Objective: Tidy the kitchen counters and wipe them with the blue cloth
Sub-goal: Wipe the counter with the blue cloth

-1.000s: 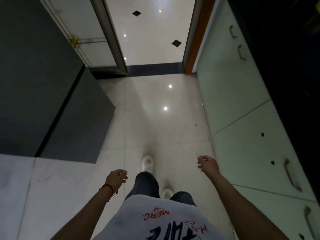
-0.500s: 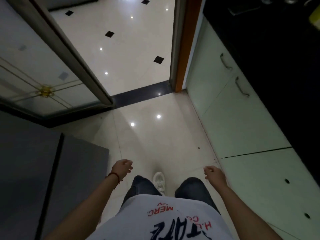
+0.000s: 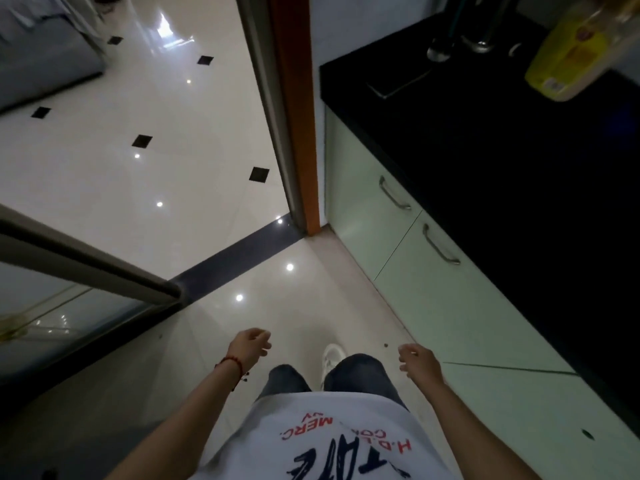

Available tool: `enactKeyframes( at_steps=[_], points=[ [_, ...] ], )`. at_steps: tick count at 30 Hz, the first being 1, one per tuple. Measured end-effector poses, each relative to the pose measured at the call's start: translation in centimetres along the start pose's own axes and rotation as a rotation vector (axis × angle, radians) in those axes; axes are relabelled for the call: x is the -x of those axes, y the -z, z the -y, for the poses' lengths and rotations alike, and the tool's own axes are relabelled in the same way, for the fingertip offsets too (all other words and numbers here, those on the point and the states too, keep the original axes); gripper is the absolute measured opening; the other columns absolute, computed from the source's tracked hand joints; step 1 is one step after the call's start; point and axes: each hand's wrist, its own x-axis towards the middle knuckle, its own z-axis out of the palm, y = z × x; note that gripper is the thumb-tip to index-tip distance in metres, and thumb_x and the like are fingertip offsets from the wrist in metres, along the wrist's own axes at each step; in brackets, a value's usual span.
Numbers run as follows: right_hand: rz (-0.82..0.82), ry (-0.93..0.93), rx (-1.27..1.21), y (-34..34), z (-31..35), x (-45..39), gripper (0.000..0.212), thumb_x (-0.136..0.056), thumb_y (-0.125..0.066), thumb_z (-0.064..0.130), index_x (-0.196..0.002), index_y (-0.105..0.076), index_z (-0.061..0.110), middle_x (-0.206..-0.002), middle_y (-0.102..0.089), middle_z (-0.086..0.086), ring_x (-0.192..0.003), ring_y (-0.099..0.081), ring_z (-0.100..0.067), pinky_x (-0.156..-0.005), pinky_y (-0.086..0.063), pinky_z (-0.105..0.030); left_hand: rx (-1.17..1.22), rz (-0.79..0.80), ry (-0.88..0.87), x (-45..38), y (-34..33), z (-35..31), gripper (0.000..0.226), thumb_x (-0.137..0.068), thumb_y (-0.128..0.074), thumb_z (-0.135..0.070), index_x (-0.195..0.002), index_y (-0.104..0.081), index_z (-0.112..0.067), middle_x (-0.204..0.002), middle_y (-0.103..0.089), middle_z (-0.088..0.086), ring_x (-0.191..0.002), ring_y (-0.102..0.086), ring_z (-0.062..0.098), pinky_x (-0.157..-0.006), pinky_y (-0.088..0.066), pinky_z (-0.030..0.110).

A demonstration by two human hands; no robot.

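Running from about one o'clock down toward four, the black bench (image 3: 502,161) fills the right side above pale green cabinet doors (image 3: 450,306), its long edge parallel to the person's path. A yellow bottle (image 3: 568,53) stands on it near one o'clock. Both grips hang loosely curled and hold nothing; the right hand (image 3: 420,363) is nearer the bench than the left hand (image 3: 247,346). No blue cloth is in view.

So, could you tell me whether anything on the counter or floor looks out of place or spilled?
Nothing looks spilled. On the black counter a yellow bottle stands at the far right, with a flat dark item near the corner. A few small dark specks lie on the floor by the cabinets. No blue cloth is in view.
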Motion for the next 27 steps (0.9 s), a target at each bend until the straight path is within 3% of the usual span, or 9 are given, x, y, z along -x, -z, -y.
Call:
enactKeyframes(
  at_steps=[4,11,18,21,24,27],
  points=[
    [-0.022,-0.033,-0.057,1.0,3.7,-1.3,0.012,-0.089,-0.05,0.021,-0.093,-0.06,0.015,-0.086,-0.063,-0.009,-0.082,-0.062,-0.027,-0.071,-0.045,-0.028,-0.085,0.051,-0.051,-2.5,0.5,-5.1,0.032,-0.093,-0.046,-0.022,-0.117,-0.055,-0.002,-0.104,-0.064,0.015,-0.09,-0.058,0.023,-0.083,-0.047,0.035],
    [-0.188,-0.187,-0.343,1.9,5.8,-1.8,0.014,-0.088,-0.052,0.021,-0.095,-0.062,0.015,-0.086,-0.064,-0.007,-0.074,-0.062,-0.021,-0.069,-0.044,-0.028,-0.311,0.25,-0.125,-7.9,-1.7,-14.5,0.03,-0.093,-0.046,-0.02,-0.112,-0.058,-0.001,-0.095,-0.063,0.012,-0.086,-0.058,0.024,-0.08,-0.046,0.033],
    [-0.383,-0.337,-0.662,1.5,8.1,-0.8,0.017,-0.088,-0.051,0.017,-0.076,-0.063,0.02,-0.085,-0.065,-0.007,-0.066,-0.061,-0.018,-0.072,-0.046,-0.032,-0.559,0.472,-0.298,-11.4,-5.1,-25.0,0.026,-0.093,-0.044,-0.017,-0.104,-0.059,0.001,-0.093,-0.063,0.011,-0.09,-0.061,0.027,-0.074,-0.045,0.03],
    [-0.435,-0.35,-0.742,1.4,9.5,-0.8,0.017,-0.089,-0.051,0.018,-0.076,-0.062,0.02,-0.081,-0.065,-0.002,-0.067,-0.063,-0.015,-0.078,-0.05,-0.036,-0.575,0.525,-0.377,-11.8,-5.9,-28.2,0.022,-0.093,-0.045,-0.019,-0.095,-0.061,-0.005,-0.094,-0.065,0.013,-0.087,-0.062,0.027,-0.072,-0.046,0.029],
    [-0.475,-0.327,-0.848,1.6,11.4,-1.1,0.014,-0.089,-0.053,0.017,-0.095,-0.064,0.01,-0.084,-0.066,-0.005,-0.074,-0.064,-0.021,-0.08,-0.051,-0.038,-0.596,0.585,-0.499,-11.3,-6.4,-30.6,0.018,-0.092,-0.048,-0.024,-0.076,-0.058,-0.024,-0.083,-0.066,0.001,-0.08,-0.062,0.019,-0.087,-0.046,0.039],
    [-0.494,-0.212,-0.866,3.3,14.5,-0.9,0.013,-0.09,-0.051,0.016,-0.088,-0.064,0.016,-0.084,-0.067,-0.005,-0.078,-0.065,-0.021,-0.079,-0.051,-0.036,-0.558,0.651,-0.652,-9.7,-6.9,-33.1,0.011,-0.091,-0.05,-0.024,-0.086,-0.058,-0.028,-0.085,-0.064,-0.01,-0.083,-0.061,0.006,-0.084,-0.047,0.029]
  ],
)
